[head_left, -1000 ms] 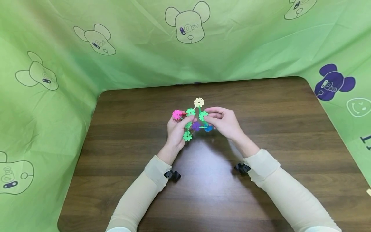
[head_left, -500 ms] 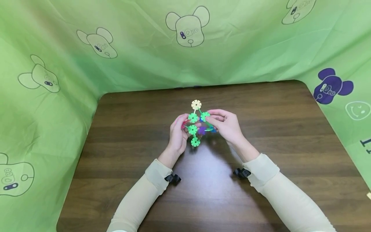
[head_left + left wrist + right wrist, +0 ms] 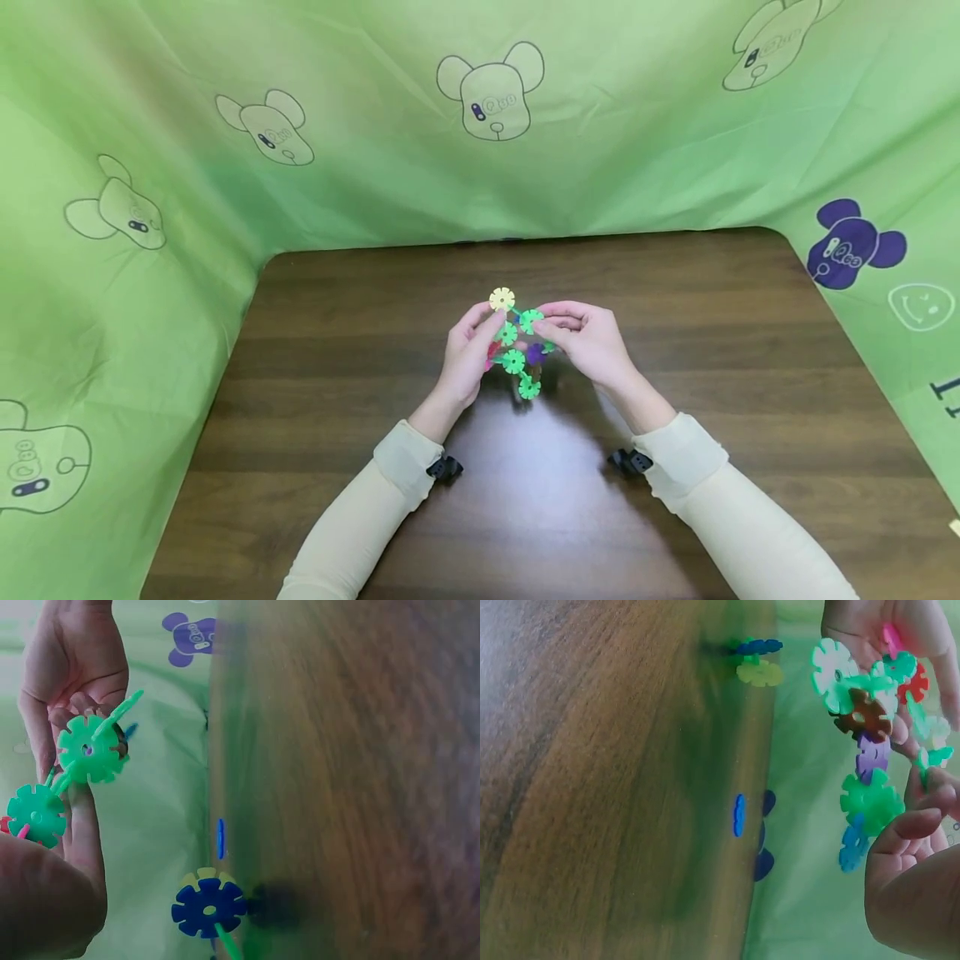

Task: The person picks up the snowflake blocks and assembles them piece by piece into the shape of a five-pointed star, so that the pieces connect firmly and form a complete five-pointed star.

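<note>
A chain of interlocking plastic snowflake discs (image 3: 513, 362) is held between both hands above the table. My left hand (image 3: 467, 357) grips its left side, with the thumb just under the cream disc (image 3: 502, 299). Pinched between my right thumb and fingers is a green disc (image 3: 531, 321); the right hand (image 3: 596, 343) stays at that side. Further green discs hang below. The right wrist view also shows a brown disc (image 3: 864, 716), a purple disc (image 3: 873, 757), a light-blue disc (image 3: 853, 845) and a red disc (image 3: 914, 682) in the chain. Fingers hide some joints.
Beyond the hands, both wrist views show a dark blue disc (image 3: 208, 909) with a yellow disc (image 3: 760, 673) by it, and a blue disc seen edge-on (image 3: 739, 815). A green printed cloth (image 3: 495, 192) rises behind the brown wooden table (image 3: 360, 317).
The chain has turned, its lower green discs shifting right and the pink disc going mostly behind my left hand. My left thumb has moved from a green disc up to the cream one.
</note>
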The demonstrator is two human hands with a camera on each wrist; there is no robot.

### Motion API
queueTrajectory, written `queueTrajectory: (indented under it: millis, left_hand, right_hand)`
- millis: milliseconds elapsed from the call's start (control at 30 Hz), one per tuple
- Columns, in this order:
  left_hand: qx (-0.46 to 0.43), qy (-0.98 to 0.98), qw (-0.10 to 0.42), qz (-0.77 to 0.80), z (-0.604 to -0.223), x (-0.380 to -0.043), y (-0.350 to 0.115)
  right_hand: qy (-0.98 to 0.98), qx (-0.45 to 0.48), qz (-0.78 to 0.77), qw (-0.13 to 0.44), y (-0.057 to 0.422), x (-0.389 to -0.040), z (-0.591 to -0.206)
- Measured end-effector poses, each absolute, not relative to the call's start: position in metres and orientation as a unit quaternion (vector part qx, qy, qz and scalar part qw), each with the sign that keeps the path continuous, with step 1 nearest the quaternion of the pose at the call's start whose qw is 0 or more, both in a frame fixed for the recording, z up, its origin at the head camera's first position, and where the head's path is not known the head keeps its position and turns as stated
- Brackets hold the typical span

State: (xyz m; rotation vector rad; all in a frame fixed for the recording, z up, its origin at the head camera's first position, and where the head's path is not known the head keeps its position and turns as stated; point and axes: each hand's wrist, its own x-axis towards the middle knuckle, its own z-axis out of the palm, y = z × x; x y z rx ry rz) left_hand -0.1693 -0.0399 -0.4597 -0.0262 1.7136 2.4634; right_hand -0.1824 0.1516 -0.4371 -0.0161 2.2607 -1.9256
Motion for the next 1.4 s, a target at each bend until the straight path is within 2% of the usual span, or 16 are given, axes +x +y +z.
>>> queueTrajectory:
  millis: [233, 333, 833, 1067, 1200, 1400]
  left_hand:
    - [-0.015, 0.655, -0.024, 0.755, -0.463, -0.169, -0.041]
    - [-0.014, 0.676, -0.048, 0.736, -0.464, -0.170, -0.042]
    - [0.005, 0.671, -0.002, 0.741, -0.464, -0.167, -0.050]
    - [-0.020, 0.634, 0.023, 0.773, -0.460, -0.165, -0.051]
    - [0.004, 0.619, 0.037, 0.784, -0.458, -0.164, -0.053]
    - [0.006, 0.605, 0.035, 0.795, -0.454, -0.169, -0.061]
  right_hand:
    - [0.754, -0.027, -0.648, 0.107, 0.151, -0.179, -0.437]
    - [0.749, -0.037, -0.652, 0.111, 0.150, -0.179, -0.437]
    - [0.778, -0.031, -0.612, 0.134, 0.151, -0.177, -0.430]
    - [0.761, -0.039, -0.633, 0.136, 0.143, -0.180, -0.425]
    - [0.754, -0.041, -0.642, 0.137, 0.137, -0.183, -0.421]
    - [0.738, -0.053, -0.660, 0.133, 0.133, -0.188, -0.416]
